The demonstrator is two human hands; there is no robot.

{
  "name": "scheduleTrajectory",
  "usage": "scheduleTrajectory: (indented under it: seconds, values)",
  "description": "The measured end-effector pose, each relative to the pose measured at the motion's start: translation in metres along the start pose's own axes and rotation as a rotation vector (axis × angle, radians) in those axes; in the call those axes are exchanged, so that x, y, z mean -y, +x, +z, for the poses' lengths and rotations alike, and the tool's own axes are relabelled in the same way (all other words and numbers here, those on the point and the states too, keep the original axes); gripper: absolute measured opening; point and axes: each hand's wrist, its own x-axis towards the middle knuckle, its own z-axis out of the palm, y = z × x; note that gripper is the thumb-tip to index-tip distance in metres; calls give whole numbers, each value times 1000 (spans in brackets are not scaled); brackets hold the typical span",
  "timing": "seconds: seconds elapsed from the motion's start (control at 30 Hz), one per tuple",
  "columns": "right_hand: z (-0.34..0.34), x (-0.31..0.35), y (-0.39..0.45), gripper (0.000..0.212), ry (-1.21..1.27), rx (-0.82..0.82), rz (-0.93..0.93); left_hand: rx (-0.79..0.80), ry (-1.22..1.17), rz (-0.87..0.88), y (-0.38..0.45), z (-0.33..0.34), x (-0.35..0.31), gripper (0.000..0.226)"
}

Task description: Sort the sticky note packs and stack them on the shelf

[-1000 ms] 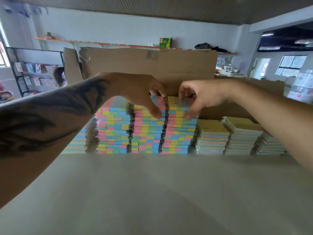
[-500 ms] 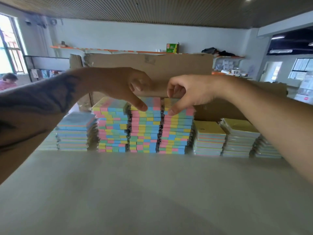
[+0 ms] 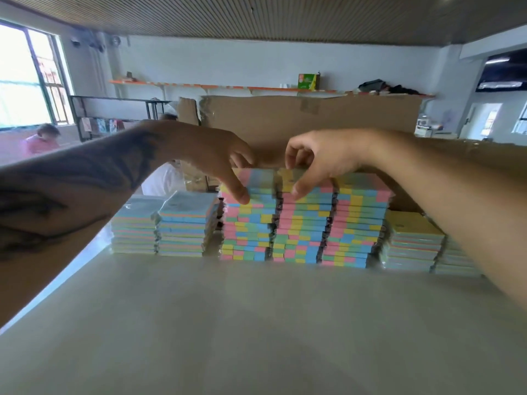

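Sticky note packs: three tall multicoloured stacks (image 3: 302,220) stood touching side by side at the far edge of the shelf (image 3: 256,323), its near part bare; judged grouped by pattern so each kind stays together.
Left hand (image 3: 216,158): curled over the top pack of the left multicoloured stack (image 3: 248,223), thumb pressed on the front edge, fingers hooked behind; a pinch on the top pack, apparently to square it with those beneath.
Right hand (image 3: 316,161): same posture on the middle stack (image 3: 305,223), thumb on the front edge, fingers bent over the top; it gripped the top pack, likely aligning it.
Right stack (image 3: 360,220): untouched, its top about level with the others.
Pastel packs, left (image 3: 162,226): two lower piles just beside the multicoloured ones, kept apart as another kind.
Yellow-topped packs, right (image 3: 413,240): lower piles, partly hidden by the right forearm.
Cardboard box (image 3: 299,118): stood open just behind the row; probably the source of the packs.
Background: a person in pink (image 3: 42,141) near the window; a wall ledge (image 3: 228,87) with a green box (image 3: 308,81).
Progress: judged well along; the tops were being tidied.
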Motion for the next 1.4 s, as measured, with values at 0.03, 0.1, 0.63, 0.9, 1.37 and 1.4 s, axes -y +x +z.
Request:
scheduleTrajectory:
  seconds: [0.03, 0.1, 0.63, 0.9, 1.37, 1.4]
  values:
    - [1, 2, 2, 53, -9, 28, 18, 9, -3, 15, 3, 1, 0, 102]
    - [3, 3, 5, 56, -35, 58, 52, 6, -12, 61, 8, 3, 0, 84]
    - [10, 2, 4, 50, -65, 38, 113, -79, -72, 93, 24, 14, 10, 82]
    - [-3, 46, -13, 52, 51, -205, -25, -159, -107, 84, -26, -1, 35, 103]
    - [69, 162, 94, 66, -223, 178, -22, 36, -6, -166, -68, 50, 156, 110]
    - [70, 162, 98, 66, -224, 187, 0, 34, -10, -154, -65, 52, 159, 107]
